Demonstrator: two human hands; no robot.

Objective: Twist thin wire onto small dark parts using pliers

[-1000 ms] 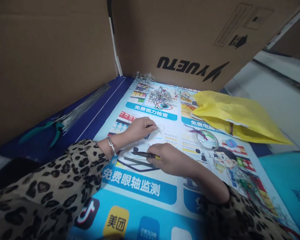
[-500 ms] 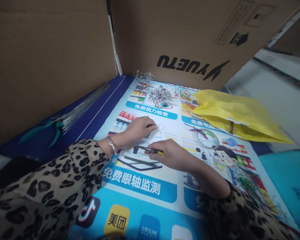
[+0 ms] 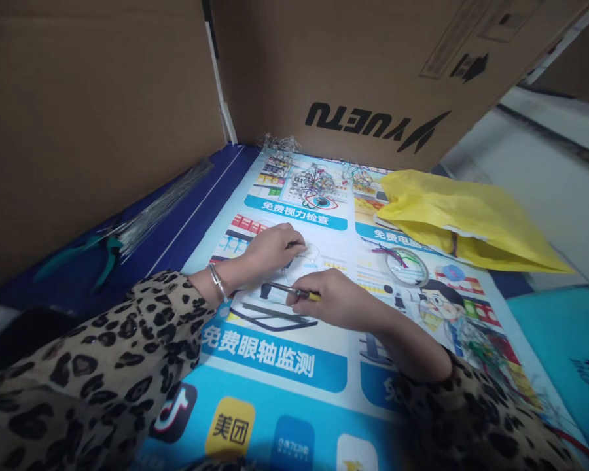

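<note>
My left hand (image 3: 269, 252) rests on the printed poster (image 3: 285, 366), its fingers pinched on a thin clear wire loop (image 3: 311, 252) that curves to the right of the fingertips. My right hand (image 3: 336, 297) lies just below and right of it, closed round a slim tool with a yellow handle (image 3: 294, 291) whose dark tip points left. Both arms wear leopard-print sleeves; a silver bangle (image 3: 216, 281) sits on the left wrist.
Teal-handled pliers (image 3: 95, 252) and a bundle of straight wires (image 3: 161, 206) lie on the blue cloth at left. Piles of bent wire pieces (image 3: 317, 183) sit at the back. A roll of clear tape (image 3: 406, 267) and a yellow bag (image 3: 464, 219) lie right. Cardboard walls (image 3: 103, 118) stand behind.
My right hand with the tool has shifted slightly up toward the left hand's wire loop. The left hand has stayed in place.
</note>
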